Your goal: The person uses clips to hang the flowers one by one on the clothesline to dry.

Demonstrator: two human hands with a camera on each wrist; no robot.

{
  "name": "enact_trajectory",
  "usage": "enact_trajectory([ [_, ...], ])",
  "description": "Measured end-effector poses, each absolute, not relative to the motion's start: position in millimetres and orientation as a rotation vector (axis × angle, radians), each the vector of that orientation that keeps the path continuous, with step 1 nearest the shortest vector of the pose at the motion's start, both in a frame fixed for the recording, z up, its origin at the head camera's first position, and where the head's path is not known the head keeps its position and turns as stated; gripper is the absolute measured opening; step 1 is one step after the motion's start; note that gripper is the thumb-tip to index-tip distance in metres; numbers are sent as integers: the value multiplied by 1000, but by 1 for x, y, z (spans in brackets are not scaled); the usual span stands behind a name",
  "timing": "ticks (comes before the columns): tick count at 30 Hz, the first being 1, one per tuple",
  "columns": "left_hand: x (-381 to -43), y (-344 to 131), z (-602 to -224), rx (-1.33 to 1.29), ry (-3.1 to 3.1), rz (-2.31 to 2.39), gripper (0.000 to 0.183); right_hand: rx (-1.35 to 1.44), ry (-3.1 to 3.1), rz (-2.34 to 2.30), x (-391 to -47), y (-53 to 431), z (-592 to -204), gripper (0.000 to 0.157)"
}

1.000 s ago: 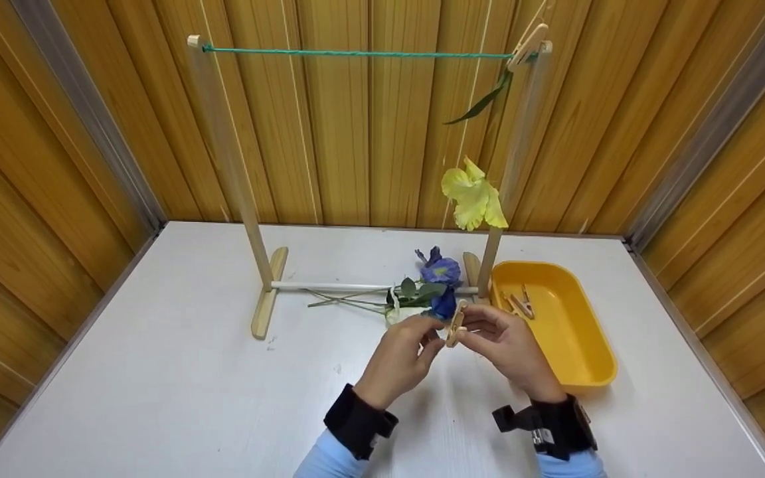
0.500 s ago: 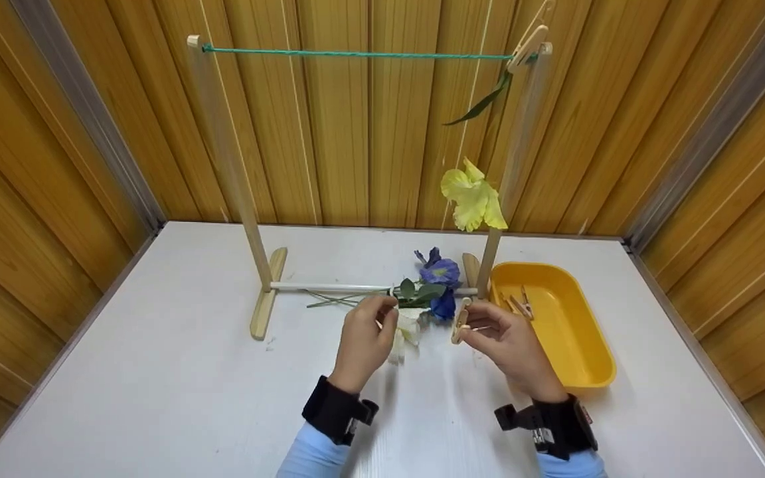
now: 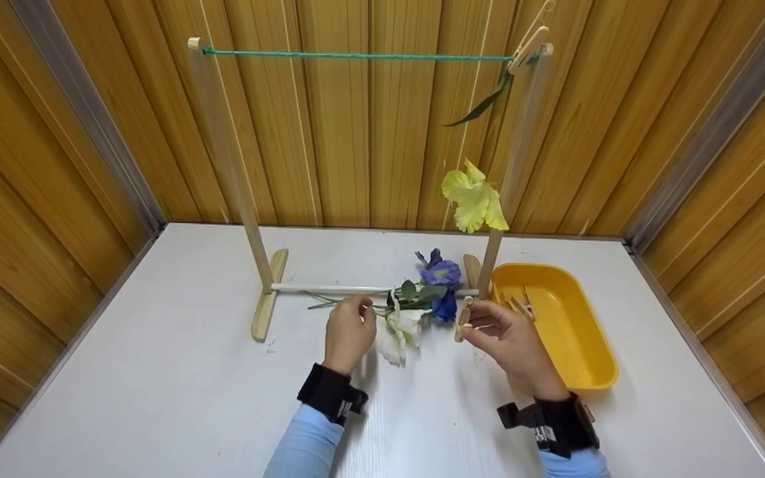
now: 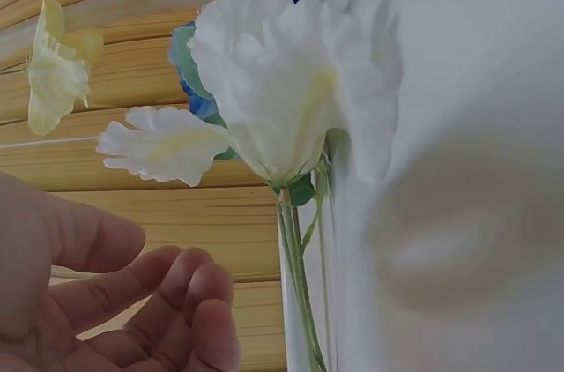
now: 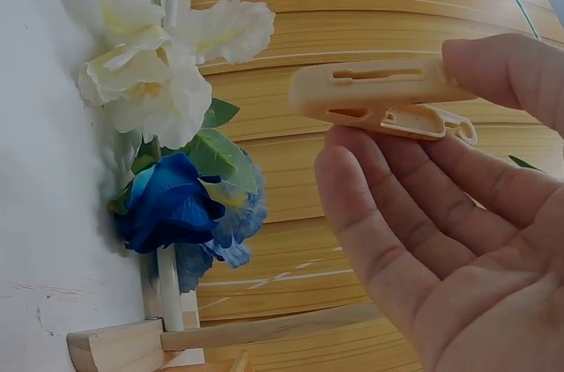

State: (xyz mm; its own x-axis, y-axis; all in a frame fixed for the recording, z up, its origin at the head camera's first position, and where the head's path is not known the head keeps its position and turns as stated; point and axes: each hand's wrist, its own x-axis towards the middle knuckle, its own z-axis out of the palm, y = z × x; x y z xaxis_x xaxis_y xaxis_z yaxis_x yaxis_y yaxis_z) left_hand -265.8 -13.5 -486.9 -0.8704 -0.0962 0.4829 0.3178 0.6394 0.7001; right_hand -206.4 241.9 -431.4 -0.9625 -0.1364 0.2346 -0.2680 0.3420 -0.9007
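My right hand pinches a beige clothespin between thumb and fingertips, held over the table's right half. Just left of the white flower, my left hand hovers by the flower stems with loosely bent fingers. In the left wrist view that hand holds nothing, and the stems rise beside its fingertips. Behind the white bloom lie a blue rose and a purple-blue flower. A yellow flower hangs upside down from the cord, gripped by another clothespin.
A wooden stand with two posts carries a green cord across its top. Its white bottom bar runs beside the flowers. To the right sits a yellow tray with a few clothespins. Wood-patterned panels enclose the table.
My left hand has left the clothespin and moved left, past the white flower toward the stems. The right hand keeps the clothespin in nearly the same place.
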Motion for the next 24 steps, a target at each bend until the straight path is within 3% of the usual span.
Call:
enact_trajectory([
  [18,-290,-15,-501,22,-2612,-1104,9,414,-2455,1627,-213,244,-434,36],
  [24,-291,-15,-505,-3,-2554,-1176,18,450,-2436,1623,-213,245,-436,33],
])
